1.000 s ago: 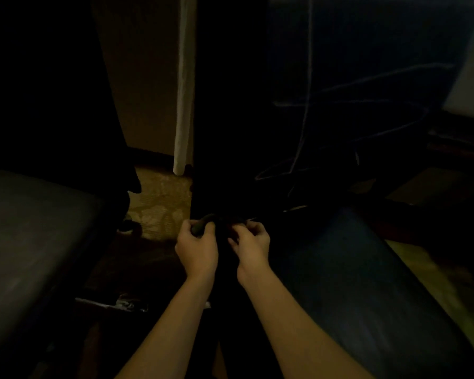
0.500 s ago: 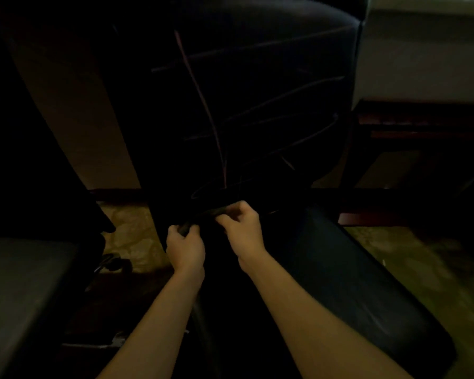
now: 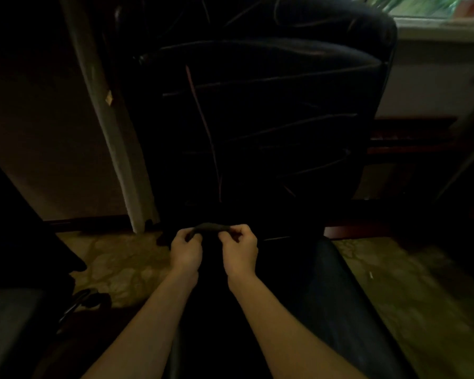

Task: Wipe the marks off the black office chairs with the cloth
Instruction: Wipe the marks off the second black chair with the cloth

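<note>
Head view: both hands hold a dark cloth (image 3: 210, 228) stretched between them, just above the rear edge of the chair seat (image 3: 340, 296). The left hand (image 3: 186, 251) and right hand (image 3: 240, 251) each pinch one end with curled fingers. The black office chair's backrest (image 3: 271, 119) carries many thin pale and reddish marks (image 3: 203, 124), so wiping looks barely begun. A second chair (image 3: 8, 310) sits at the left edge; patterned floor (image 3: 121, 266) shows between them, leaving room to move.
</note>
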The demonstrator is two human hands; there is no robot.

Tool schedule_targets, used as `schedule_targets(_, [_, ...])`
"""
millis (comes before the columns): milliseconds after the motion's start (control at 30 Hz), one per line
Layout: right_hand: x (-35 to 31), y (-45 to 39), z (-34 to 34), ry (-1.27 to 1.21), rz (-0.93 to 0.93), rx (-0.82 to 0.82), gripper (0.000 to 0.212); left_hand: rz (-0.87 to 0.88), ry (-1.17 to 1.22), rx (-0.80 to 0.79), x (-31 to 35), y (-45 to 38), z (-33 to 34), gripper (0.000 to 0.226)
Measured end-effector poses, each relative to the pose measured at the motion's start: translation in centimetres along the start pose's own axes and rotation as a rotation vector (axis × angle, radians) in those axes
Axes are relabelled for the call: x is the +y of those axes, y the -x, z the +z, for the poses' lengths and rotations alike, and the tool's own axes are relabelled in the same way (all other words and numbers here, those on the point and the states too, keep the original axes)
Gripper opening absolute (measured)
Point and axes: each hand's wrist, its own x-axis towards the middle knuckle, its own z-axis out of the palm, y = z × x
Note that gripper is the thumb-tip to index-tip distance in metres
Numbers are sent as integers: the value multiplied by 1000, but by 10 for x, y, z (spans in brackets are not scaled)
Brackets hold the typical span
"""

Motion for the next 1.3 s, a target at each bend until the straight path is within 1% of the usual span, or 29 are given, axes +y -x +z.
schedule_targets(100, [-14,-5,-44,-50,0,76,2,23,-4,-182,13,27,43,22])
schedule_targets(233, [-40,-7,-126,-102,-89,200,3,77,-75,-313,24,83,110,19])
schedule_targets(400, [-57,1,-225,-115,-138,349,6,169,-182,-362,17,164,166,14])
schedule_targets(533, [-67,0,-288,-94,-193,425,7,300,-271,-361,23,207,197,14])
schedule_targets(633, [-72,-12,-322,-64,-211,444,7,458,-415,-340,27,226,218,16])
schedule_targets(700, [-78,-25,-343,-42,-223,450,5,574,-514,-327,30,232,234,18])
schedule_targets(767, [-89,-39,-364,-58,-264,420,6,662,-591,-313,34,237,253,22])
schedule_targets(833, [-110,-52,-384,-99,-311,334,9,733,-624,-291,42,241,273,25])
schedule_targets(933, [-151,-76,-404,-173,-342,171,14,848,-569,-218,70,244,305,25])
schedule_targets(1000, [-172,-89,-407,-231,-341,96,16,896,-545,-171,89,248,324,23])
schedule_targets(1067, [-180,-94,-405,-231,-356,89,17,908,-561,-145,99,252,338,21])
schedule_targets(1167, [-171,-84,-404,-198,-382,114,9,920,-567,-130,97,261,339,20])
schedule_targets(1300, [-162,-59,-415,-175,-434,128,12,1015,-547,-190,88,274,325,17])
